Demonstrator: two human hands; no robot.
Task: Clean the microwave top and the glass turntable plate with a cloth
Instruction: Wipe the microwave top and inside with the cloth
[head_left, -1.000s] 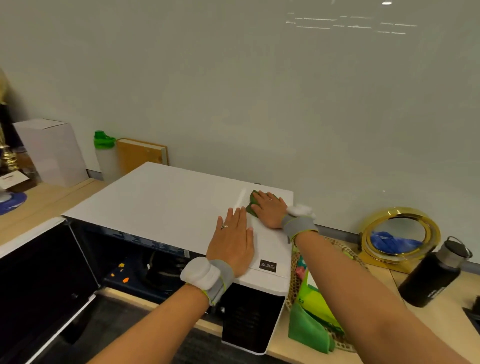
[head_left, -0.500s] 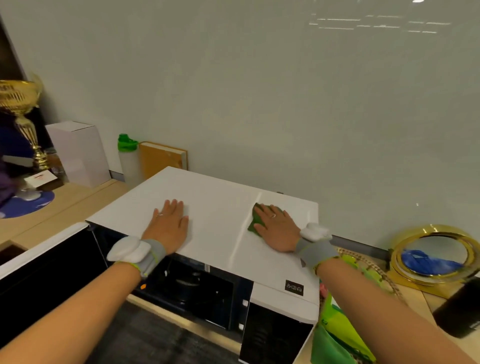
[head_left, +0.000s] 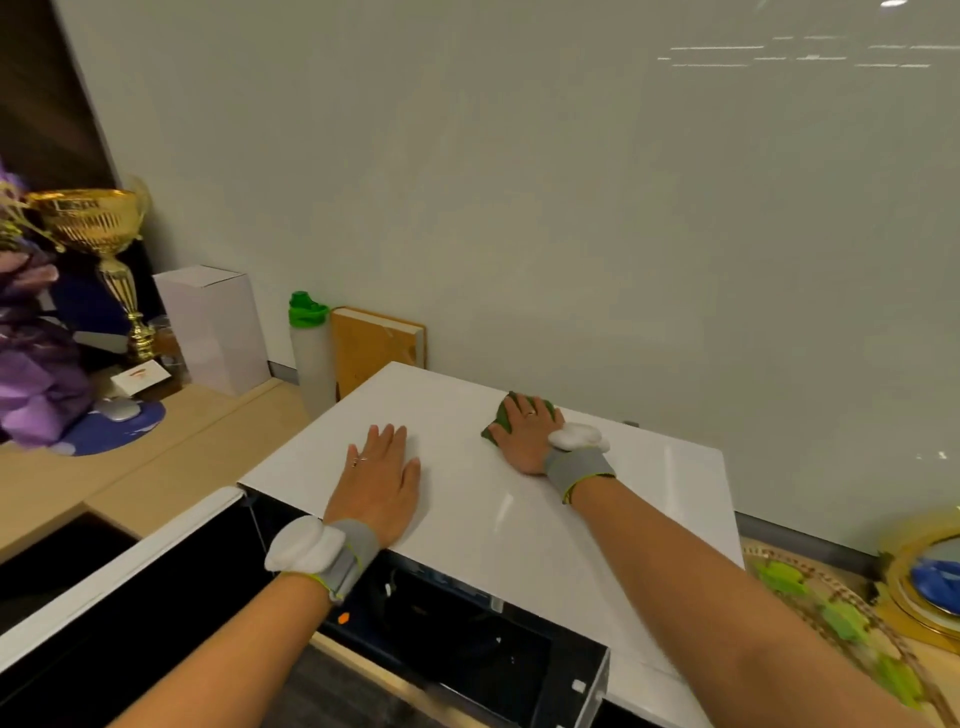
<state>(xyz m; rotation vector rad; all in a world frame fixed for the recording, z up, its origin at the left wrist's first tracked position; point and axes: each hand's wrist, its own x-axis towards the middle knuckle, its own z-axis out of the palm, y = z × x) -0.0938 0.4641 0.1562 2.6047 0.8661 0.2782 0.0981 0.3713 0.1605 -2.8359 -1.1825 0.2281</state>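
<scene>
The right hand lies flat with fingers spread, pressing the green cloth onto the far part of the white microwave top, palm down rather than pinching. The cloth looks soft and limp, likely to bunch, so broad palm pressure suits it. The left hand, open and empty, braces nearer the front edge. Below, the microwave door is open; the turntable plate cannot be made out.

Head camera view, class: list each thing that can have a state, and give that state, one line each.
Microwave door: swung open.
Green cloth: pressed flat on the microwave top.
Right hand: flat on the cloth.
Left hand: flat, empty.
Bottle: upright, capped.
Trophy: upright.
</scene>
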